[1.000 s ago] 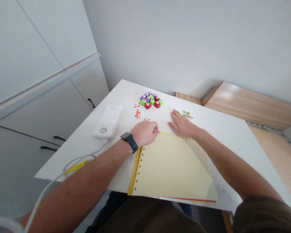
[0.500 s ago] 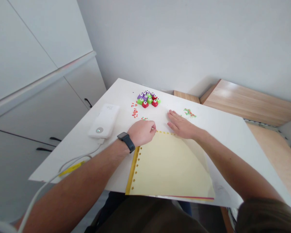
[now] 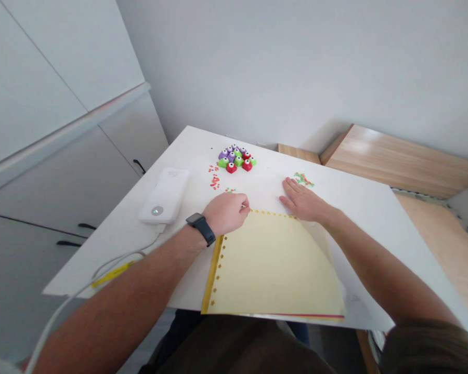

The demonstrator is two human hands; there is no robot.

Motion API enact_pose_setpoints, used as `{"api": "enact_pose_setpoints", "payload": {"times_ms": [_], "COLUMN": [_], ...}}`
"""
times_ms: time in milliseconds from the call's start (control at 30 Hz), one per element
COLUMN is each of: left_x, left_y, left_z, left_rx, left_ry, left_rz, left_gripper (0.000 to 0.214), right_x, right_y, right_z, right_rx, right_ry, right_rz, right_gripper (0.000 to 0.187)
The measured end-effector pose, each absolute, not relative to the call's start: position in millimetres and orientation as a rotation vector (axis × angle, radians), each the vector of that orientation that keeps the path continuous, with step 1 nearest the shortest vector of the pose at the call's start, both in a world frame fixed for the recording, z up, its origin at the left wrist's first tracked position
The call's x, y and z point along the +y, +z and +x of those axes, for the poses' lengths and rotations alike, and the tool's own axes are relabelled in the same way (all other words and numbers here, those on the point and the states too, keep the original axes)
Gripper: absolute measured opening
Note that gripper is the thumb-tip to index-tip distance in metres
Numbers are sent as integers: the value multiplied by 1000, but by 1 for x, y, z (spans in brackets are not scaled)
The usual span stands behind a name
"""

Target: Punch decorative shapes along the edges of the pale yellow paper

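Note:
A pale yellow sheet of paper [image 3: 273,265] with star holes along its left and far edges lies on the white table [image 3: 374,218]. My left hand [image 3: 226,212], with a dark watch on the wrist, is closed in a pinch at the sheet's far left corner. My right hand [image 3: 304,200] lies flat, fingers stretched out, at the sheet's far right corner. A cluster of small purple, green and red paper punches [image 3: 236,158] sits beyond both hands.
A white power bank [image 3: 164,195] with a cable lies to the left. Red paper bits [image 3: 215,180] and green and red bits [image 3: 303,179] are scattered on the table. White cabinets stand left; a wooden surface [image 3: 405,161] lies right.
My right hand slid a little to the right along the sheet's far edge. The left hand keeps its pinch at the corner. The view shifted slightly.

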State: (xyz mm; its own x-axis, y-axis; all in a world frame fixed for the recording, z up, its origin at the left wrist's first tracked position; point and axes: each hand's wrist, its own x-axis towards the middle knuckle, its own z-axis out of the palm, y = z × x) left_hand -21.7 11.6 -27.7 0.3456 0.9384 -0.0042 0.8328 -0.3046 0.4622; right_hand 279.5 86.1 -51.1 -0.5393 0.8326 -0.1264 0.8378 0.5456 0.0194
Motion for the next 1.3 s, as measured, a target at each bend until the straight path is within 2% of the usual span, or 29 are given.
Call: {"api": "enact_pose_setpoints", "payload": {"times_ms": [167,467,733,933,1167,1300], "left_x": [12,12,13,13,13,13], "left_y": [-28,-26,-27,-26,-26,-26], "left_z": [-22,-23,-23,-23,-22,-22], "left_rx": [1555,1546,1539,1547,1545,1546], "left_ry": [376,374,383,382,368,368], "left_rz": [2232,2218,2219,2216,2217,2213], "left_gripper": [25,26,26,26,27,27], "right_x": [92,64,73,50,72,67], "right_y": [-48,-38,-37,-30,-41,-36], "right_z": [305,308,323,302,312,332], "right_rx": [2641,2711,2683,2801,2710,2635], "right_ry": [-12,-123,-24,-203,39,39], "right_rz": [1577,1365,1624,1336,1539,1604], "right_gripper": [91,80,71,68,71,75]}}
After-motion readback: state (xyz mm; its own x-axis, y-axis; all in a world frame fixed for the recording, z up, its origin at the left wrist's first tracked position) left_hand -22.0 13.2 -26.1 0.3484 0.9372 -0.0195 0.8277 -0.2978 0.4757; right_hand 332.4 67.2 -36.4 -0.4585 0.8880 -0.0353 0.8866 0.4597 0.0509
